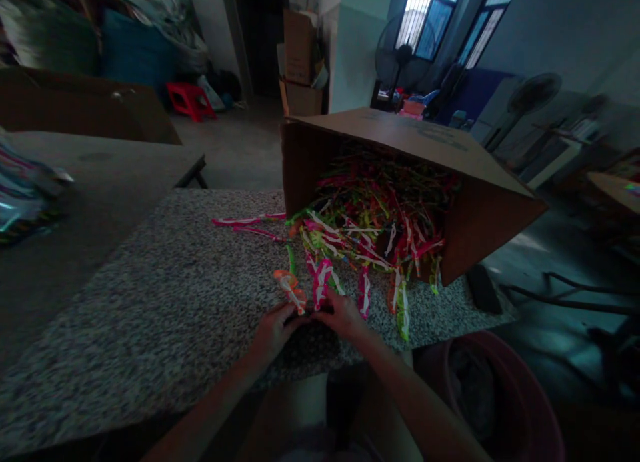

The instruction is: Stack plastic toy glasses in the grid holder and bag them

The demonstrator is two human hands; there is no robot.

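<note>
A cardboard box [410,139] lies tipped on its side on a speckled granite table top [165,329], its open mouth facing me. A heap of thin multicoloured strips [375,202] in pink, green, orange and white spills from it onto the stone. My left hand [273,332] and my right hand [343,315] meet at the front of the spill, fingers curled around something dark. An orange and white strip [290,290] runs into my left hand. A pink and white strip [323,282] rises from my right hand. The dark item between them is mostly hidden.
A pink plastic basin [505,389] stands below the table's right corner. A shiny printed bag [25,189] lies on a grey table [100,175] to the left. Farther off are a red stool [190,101], stacked cartons and standing fans.
</note>
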